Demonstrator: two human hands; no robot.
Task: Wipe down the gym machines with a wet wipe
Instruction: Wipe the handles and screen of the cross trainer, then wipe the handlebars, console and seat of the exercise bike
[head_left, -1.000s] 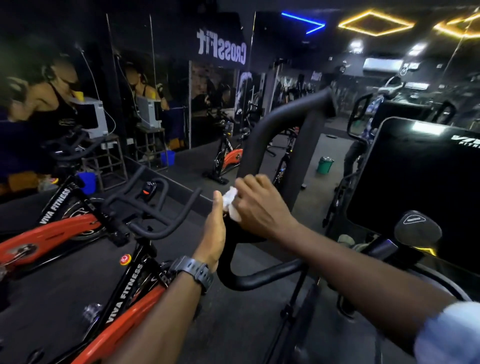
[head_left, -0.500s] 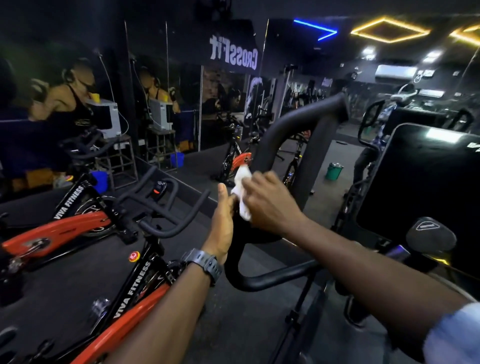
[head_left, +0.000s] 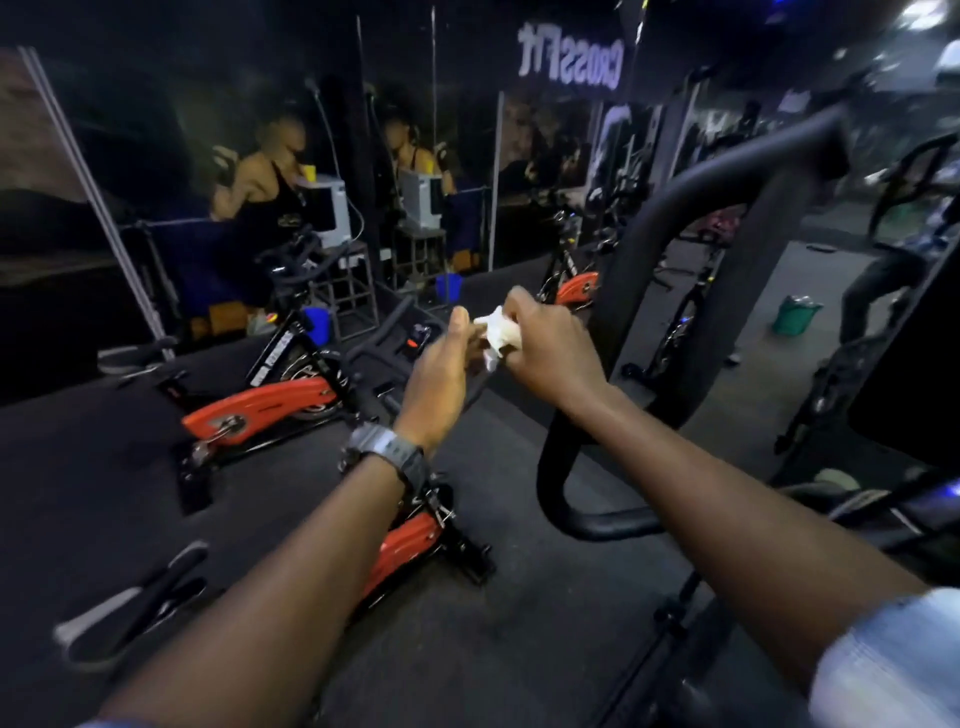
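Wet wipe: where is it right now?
In the head view, the wet wipe sits mid-frame, bunched between the left hand and right hand, just left of the black curved handlebar.

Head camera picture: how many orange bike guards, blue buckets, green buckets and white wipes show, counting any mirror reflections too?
Orange bike guards: 3
Blue buckets: 2
Green bucket: 1
White wipe: 1
Total: 7

Crumpled white wet wipe (head_left: 497, 334) just left of the black curved machine handlebar (head_left: 670, 218).
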